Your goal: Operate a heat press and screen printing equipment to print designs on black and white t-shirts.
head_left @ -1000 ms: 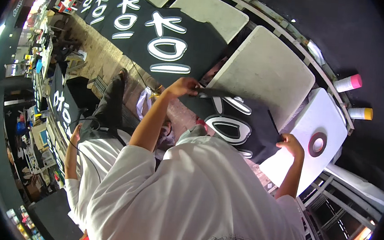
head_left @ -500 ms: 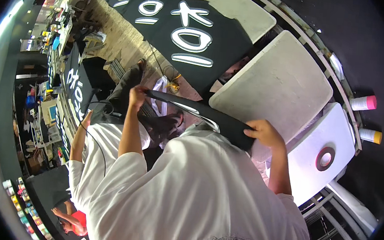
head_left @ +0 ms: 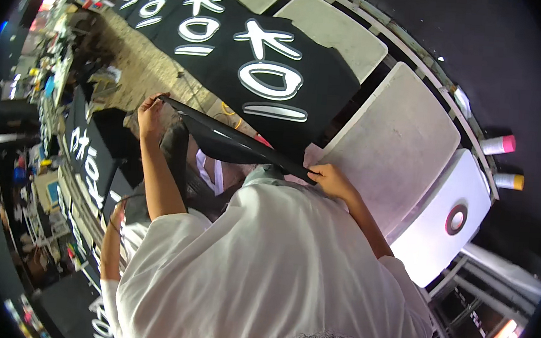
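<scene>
Beside pale boards (head_left: 400, 135), black cloth (head_left: 222, 141), long axis far-left to near-right, hands (head_left: 150, 117) (head_left: 334, 181) gripping its ends

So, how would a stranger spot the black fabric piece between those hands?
Find the row of pale flat boards curving along the upper right. Left of its biggest board, the left hand and right hand hold the black fabric piece stretched in a strip sloping down to the right. Neighbouring black fabric panels lie spread with white lettering showing; this one is held up in the air.
</scene>
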`<action>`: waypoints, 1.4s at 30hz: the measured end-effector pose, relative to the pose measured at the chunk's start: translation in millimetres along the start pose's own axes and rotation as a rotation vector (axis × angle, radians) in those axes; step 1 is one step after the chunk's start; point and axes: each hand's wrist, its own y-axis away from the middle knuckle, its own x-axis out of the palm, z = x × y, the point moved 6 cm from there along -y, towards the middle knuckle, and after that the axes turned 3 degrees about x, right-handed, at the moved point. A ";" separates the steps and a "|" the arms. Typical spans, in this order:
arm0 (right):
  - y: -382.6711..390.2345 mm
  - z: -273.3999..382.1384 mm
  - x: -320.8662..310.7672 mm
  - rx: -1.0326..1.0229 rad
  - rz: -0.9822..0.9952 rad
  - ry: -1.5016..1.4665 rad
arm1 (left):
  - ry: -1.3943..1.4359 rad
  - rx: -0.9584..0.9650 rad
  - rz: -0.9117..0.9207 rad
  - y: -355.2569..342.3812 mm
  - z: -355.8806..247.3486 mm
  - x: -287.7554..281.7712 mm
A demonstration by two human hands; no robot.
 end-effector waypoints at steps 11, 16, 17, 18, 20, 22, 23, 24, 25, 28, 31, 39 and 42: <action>-53.4 -21.9 42.9 0.183 -0.270 -0.009 | -0.415 -0.723 0.951 -145.7 94.3 27.9; 0.1 94.3 -34.3 0.315 -0.190 -0.373 | -0.067 -0.340 0.988 -205.6 -10.8 39.7; 5.7 109.1 -58.3 0.299 -0.227 -0.384 | 0.005 -0.227 0.983 -227.0 -28.5 50.0; 11.1 100.8 -83.8 0.348 -0.327 -0.284 | -0.072 -0.139 0.992 -251.3 -42.1 74.2; -6.6 92.8 -128.7 0.318 -0.578 -0.212 | -0.203 -0.139 0.967 -293.0 -38.6 136.7; -36.7 67.5 -168.4 0.213 -0.831 -0.267 | -0.322 -0.199 0.936 -314.7 -7.9 219.4; -54.2 29.1 -177.2 0.188 -0.933 -0.294 | -0.387 -0.165 0.940 -321.9 12.8 263.0; -69.7 -11.0 -187.9 0.282 -1.022 -0.294 | -0.518 -0.072 0.913 -336.5 37.6 293.4; -79.9 -41.9 -195.5 0.374 -1.104 -0.295 | -0.649 0.023 0.874 -348.1 70.3 315.5; -147.7 -35.7 -211.2 0.633 -1.184 -0.061 | -0.901 0.244 0.680 -390.4 151.9 280.4; -155.2 -43.0 -204.6 0.722 -1.224 -0.022 | -1.231 0.255 0.576 -386.0 176.6 291.1; -141.4 -53.2 -207.1 0.725 -1.299 -0.100 | -1.338 0.171 0.614 -377.2 150.7 318.0; -141.1 -47.2 -204.9 0.666 -1.345 -0.141 | -1.409 0.262 0.707 -377.8 150.1 330.0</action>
